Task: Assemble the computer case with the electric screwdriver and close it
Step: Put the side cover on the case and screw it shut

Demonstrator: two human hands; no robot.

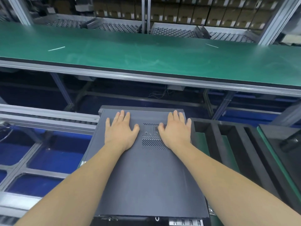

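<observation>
Green conveyor point(146, 51) behind, fingers point(123, 115) seemingly flat on case panel point(146, 168)

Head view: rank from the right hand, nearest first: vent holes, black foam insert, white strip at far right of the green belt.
1. Vent holes: under and just left of the right hand, on the case panel.
2. Black foam insert: beside the case, to the right.
3. White strip: far up on the green belt.
</observation>
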